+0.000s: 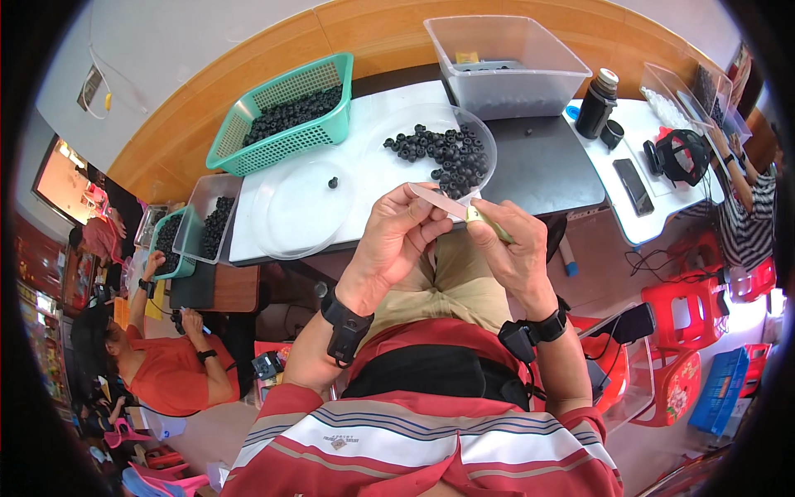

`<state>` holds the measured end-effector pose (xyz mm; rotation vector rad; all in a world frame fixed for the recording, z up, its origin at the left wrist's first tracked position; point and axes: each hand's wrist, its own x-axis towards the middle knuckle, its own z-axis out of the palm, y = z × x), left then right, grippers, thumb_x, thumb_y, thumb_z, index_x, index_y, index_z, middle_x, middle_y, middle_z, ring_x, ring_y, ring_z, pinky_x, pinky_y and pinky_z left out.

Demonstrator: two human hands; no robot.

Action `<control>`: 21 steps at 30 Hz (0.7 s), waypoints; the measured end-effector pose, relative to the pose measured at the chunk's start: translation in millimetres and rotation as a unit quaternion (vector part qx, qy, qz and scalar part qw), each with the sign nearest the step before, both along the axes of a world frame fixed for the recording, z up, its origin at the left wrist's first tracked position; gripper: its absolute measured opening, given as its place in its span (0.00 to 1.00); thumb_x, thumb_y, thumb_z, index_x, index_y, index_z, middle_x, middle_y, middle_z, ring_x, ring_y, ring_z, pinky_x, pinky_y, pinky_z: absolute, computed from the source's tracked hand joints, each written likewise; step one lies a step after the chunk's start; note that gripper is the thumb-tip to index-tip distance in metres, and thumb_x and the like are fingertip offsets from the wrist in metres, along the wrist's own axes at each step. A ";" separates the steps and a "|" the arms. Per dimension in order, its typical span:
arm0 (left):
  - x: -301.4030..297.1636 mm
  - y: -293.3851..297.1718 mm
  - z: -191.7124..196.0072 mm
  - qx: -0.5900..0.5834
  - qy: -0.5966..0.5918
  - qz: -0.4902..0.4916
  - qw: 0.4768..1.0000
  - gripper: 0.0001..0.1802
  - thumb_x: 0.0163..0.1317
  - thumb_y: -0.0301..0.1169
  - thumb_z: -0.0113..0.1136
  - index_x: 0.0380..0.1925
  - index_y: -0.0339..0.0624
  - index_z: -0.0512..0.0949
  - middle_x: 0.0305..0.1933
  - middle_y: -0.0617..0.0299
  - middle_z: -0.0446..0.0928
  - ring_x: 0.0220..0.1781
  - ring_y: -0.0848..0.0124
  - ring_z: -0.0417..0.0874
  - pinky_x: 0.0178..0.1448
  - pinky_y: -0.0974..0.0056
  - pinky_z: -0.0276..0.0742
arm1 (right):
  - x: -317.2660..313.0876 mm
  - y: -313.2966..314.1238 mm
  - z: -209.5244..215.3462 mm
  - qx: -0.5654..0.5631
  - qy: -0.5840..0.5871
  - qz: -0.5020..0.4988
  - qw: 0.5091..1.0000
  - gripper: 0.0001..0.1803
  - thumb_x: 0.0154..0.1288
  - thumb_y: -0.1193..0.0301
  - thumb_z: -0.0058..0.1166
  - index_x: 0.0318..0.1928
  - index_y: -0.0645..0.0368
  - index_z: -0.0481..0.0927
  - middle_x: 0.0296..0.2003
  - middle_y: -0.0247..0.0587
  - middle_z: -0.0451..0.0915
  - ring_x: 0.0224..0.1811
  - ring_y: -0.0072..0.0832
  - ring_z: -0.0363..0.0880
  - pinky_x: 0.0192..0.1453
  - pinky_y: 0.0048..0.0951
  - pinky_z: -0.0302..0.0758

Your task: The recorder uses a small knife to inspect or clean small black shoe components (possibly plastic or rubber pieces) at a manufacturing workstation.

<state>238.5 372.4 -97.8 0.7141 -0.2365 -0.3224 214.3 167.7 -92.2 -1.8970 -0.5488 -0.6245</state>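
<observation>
A thin pale strip (439, 200) is pinched between the fingers of the left hand (396, 240), while the right hand (512, 248) grips a small yellowish tool (489, 222) touching the strip's end. Just beyond the fingertips, a clear round tray (489, 141) holds black rings (447, 153); a green basket (286, 112) sits farther off.

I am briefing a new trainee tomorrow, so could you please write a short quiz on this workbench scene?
1. True or false: the green basket holds small black rings.
2. What does the left hand pinch with the right hand? A) a pale flat strip B) a phone C) a cup
3. How many black pieces lie on the clear round lid at left?

Key: 1 true; 2 A; 3 one.
</observation>
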 end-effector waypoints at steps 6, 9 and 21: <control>-13.1 -0.3 17.4 -0.016 -0.041 -0.031 0.999 0.09 0.70 0.26 0.61 0.47 0.34 0.79 0.45 0.54 0.80 0.43 0.72 0.84 0.52 0.62 0.90 | 19.4 -17.0 -23.8 0.129 0.094 -0.072 0.985 0.15 0.69 0.69 0.63 0.51 0.65 0.85 0.36 0.42 0.86 0.34 0.19 0.79 0.40 0.21 0.75; -17.4 1.2 18.6 0.003 -0.049 -0.013 0.999 0.08 0.70 0.26 0.61 0.45 0.35 0.80 0.45 0.53 0.79 0.43 0.72 0.83 0.50 0.63 0.91 | 3.3 -21.7 -4.1 0.157 0.124 -0.021 0.980 0.14 0.70 0.69 0.62 0.51 0.65 0.85 0.37 0.39 0.86 0.35 0.18 0.78 0.40 0.21 0.74; -16.2 0.7 12.5 0.002 0.023 0.024 0.999 0.10 0.71 0.29 0.61 0.47 0.34 0.80 0.42 0.58 0.82 0.42 0.73 0.85 0.51 0.64 0.91 | -7.7 -7.2 -3.0 0.031 0.024 0.039 0.998 0.15 0.68 0.68 0.64 0.49 0.64 0.85 0.26 0.42 0.79 0.25 0.27 0.76 0.31 0.27 0.71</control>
